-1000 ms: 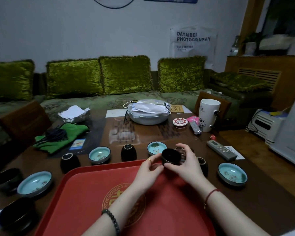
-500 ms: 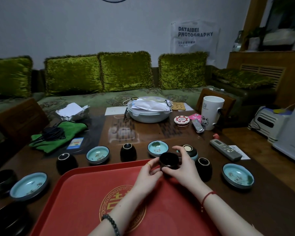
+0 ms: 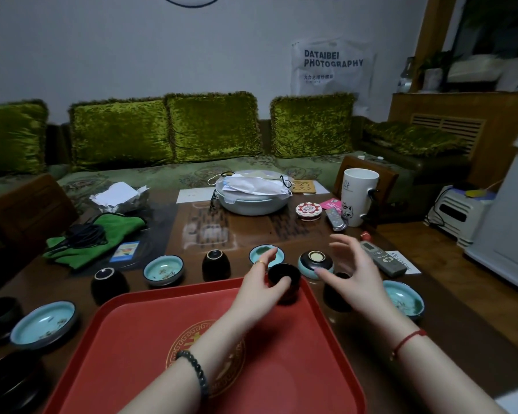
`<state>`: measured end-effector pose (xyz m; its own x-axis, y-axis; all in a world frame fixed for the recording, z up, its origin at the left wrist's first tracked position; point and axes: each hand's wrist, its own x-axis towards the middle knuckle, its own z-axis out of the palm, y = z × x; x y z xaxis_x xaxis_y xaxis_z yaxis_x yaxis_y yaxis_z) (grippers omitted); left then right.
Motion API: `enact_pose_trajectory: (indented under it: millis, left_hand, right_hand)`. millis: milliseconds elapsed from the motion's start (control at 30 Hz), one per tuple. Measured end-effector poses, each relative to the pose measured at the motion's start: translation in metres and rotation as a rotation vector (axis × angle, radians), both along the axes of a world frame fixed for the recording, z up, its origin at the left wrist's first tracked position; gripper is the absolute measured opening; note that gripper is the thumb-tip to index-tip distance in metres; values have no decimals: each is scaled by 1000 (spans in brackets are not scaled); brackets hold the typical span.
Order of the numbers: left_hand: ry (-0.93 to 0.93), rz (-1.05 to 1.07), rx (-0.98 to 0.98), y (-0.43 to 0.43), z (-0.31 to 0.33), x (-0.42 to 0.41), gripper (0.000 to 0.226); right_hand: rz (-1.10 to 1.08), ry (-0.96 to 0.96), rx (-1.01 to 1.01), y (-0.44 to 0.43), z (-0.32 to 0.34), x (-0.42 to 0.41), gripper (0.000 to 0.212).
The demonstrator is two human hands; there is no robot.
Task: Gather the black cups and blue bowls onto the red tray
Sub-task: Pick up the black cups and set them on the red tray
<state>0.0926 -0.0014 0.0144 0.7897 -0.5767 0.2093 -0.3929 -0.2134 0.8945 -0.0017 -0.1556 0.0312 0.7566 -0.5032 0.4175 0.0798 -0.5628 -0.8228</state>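
Left hand point(image 3: 259, 291) holds 1 black cup point(image 3: 290, 289) on red tray point(image 3: 150, 339); right hand point(image 3: 356, 279) spread.

Dark wooden table point(image 3: 449, 330) bearing a red tray point(image 3: 162, 339) at its near edge, black cups point(image 3: 216, 264) and blue bowls point(image 3: 163, 268) beyond, then green cloth point(image 3: 102, 237), lidded dish point(image 3: 251, 203), white mug point(image 3: 358, 198), possibly a remote point(image 3: 383, 259)

The red tray point(image 3: 132, 354) is seen as smooth plastic with a dull sheen. The black cup point(image 3: 286, 289) and blue bowl point(image 3: 44, 324) are finished in glossy glaze. The table point(image 3: 251, 231) is of polished, reflective wood; the cushions point(image 3: 213, 127) are covered in shiny crushed velvet
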Motion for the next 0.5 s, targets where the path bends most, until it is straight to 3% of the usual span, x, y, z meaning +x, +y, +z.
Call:
enact_pose_trajectory:
  millis: [167,267,500]
  left_hand:
    - [-189,-122,130,-27,16,-12,64]
    - [-296,-123,320,-42,12,-15,75]
    - [-514,-105,626,-62,-6,-18,67]
  right_hand:
    - [-87,117,-95,-30,-3,-21,65]
    - [-78,232,-138,-40,-11,-28,68]
    - [-36,463,-264,-51,-24,-28,76]
